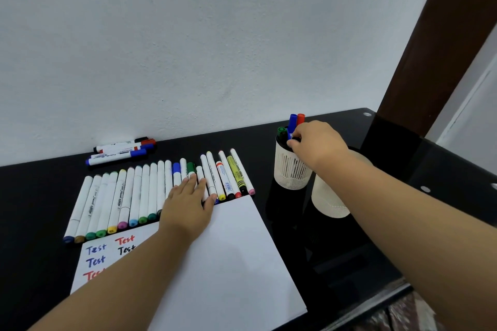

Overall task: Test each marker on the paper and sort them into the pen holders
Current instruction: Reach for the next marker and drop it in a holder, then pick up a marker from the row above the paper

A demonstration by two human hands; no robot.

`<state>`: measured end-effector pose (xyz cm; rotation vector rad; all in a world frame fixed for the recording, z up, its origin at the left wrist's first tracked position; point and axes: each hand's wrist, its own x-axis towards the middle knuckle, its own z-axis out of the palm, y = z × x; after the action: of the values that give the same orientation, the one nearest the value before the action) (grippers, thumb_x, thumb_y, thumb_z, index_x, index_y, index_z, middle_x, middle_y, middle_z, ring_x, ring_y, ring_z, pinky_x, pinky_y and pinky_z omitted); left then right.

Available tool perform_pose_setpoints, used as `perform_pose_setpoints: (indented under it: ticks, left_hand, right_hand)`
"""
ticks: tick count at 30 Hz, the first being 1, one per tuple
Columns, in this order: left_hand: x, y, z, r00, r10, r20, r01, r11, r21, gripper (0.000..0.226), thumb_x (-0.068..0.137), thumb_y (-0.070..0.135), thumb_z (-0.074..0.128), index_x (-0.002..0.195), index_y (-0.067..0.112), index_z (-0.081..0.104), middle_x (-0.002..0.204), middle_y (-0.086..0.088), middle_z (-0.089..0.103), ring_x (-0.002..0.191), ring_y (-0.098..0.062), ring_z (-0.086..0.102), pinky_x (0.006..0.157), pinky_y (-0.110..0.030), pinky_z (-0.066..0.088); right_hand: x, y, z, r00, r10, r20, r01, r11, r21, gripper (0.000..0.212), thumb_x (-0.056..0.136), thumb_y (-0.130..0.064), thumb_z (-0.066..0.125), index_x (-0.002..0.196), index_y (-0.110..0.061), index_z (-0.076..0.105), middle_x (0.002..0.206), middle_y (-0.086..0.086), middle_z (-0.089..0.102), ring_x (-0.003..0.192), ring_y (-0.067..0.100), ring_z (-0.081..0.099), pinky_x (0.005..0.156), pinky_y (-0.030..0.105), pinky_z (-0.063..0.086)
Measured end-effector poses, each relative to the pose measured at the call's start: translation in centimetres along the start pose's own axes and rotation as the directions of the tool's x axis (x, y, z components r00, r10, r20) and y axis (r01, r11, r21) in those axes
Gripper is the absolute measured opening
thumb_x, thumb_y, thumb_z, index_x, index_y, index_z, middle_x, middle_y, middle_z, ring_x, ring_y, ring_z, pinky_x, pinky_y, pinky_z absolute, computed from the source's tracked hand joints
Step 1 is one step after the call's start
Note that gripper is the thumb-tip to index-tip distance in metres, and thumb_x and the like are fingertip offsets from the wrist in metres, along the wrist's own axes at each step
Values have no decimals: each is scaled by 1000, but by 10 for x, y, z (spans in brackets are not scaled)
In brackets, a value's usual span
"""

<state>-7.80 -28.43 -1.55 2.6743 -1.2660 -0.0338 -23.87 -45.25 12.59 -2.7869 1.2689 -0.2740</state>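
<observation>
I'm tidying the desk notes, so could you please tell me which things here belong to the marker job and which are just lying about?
Belongs to the job:
row of markers
paper
far pen holder
near pen holder
left hand
right hand

Just lying about:
wooden post
Unclear: pile of markers by the wall

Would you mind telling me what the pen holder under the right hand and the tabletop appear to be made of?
The pen holder looks like moulded white plastic with a matte finish: its wall is a regular grid of thin slats and slots. The tabletop looks like glossy black glass or lacquered board: it mirrors the holders darkly and carries round metal fittings near its edge. Which of the two it is I cannot tell.
</observation>
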Motion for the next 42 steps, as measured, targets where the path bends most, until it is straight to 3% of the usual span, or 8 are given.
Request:
perform_pose_setpoints:
  ticks: [7, 11, 16, 23, 26, 32, 36, 42]
  left_hand:
    - [-5, 2, -14, 999, 9, 35, -12, 997, 82, 59, 100, 46, 13, 151, 16, 5, 158, -4, 1, 145, -19, -1, 117, -34, 1]
    - [-16, -5, -23, 998, 10, 60, -13, 999, 48, 57, 101, 44, 14, 151, 18, 8, 158, -2, 3, 145, -17, 0, 117, -33, 2]
    - [-24, -26, -39, 996, 44, 83, -47, 998, 32, 54, 101, 42, 17, 150, 20, 12, 158, 0, 5, 145, -15, 3, 116, -30, 2]
    - [-18, -86, -61, 997, -41, 72, 38, 998, 48, 53, 102, 41, 20, 150, 20, 14, 158, 0, 7, 145, -16, 5, 115, -29, 5]
    - [-11, -114, -64, 992, -94, 79, 88, 993, 78, 54, 101, 41, 21, 150, 20, 11, 158, -1, 3, 145, -16, 2, 115, -31, 6]
    - [1, -167, -56, 976, -161, 149, 151, 986, 77, 62, 97, 53, 20, 150, 27, 3, 157, 2, -8, 144, -15, -8, 116, -35, 0]
    - [0, -174, -54, 966, -144, 215, 142, 990, 24, 63, 97, 55, 22, 150, 29, -1, 157, 4, -11, 143, -11, -10, 113, -30, -3]
    - [1, -179, -44, 974, -138, 179, 153, 986, -69, 65, 94, 58, 24, 149, 33, -1, 156, 10, -12, 142, -7, -11, 106, -25, -5]
  right_hand:
    - [-15, -6, -8, 995, -86, -45, 88, 996, 30, 28, 99, -30, 43, 115, -12, 57, 109, 8, 57, 96, 21, 55, 78, 32, 49]
    - [-22, -20, -10, 982, -181, -51, 182, 983, 21, 25, 99, -29, 42, 106, -11, 58, 105, 7, 59, 89, 19, 53, 72, 28, 43]
    - [-24, -57, -12, 948, -314, 47, 315, 949, -2, 26, 100, -31, 39, 109, -14, 57, 104, 4, 56, 87, 16, 52, 75, 27, 44]
    - [3, -123, 17, 873, -478, 97, 479, 878, 9, 22, 100, -30, 40, 101, -16, 56, 96, 1, 53, 82, 16, 49, 69, 26, 38]
    - [21, -151, 34, 844, -523, 119, 525, 851, 21, 26, 100, -30, 39, 109, -15, 58, 95, 0, 51, 84, 16, 50, 71, 27, 41]
    - [62, -206, 77, 796, -581, 172, 583, 812, 44, 25, 99, -29, 41, 110, -15, 59, 105, 4, 59, 85, 17, 52, 73, 29, 43]
    - [88, -236, 105, 760, -624, 181, 612, 781, 123, 25, 97, -26, 46, 118, -19, 57, 116, 3, 55, 97, 18, 52, 81, 29, 42]
    - [117, -277, 136, 692, -687, 220, 663, 726, 180, 42, 98, -14, 42, 139, -24, 45, 142, 1, 43, 127, 20, 41, 100, 30, 34]
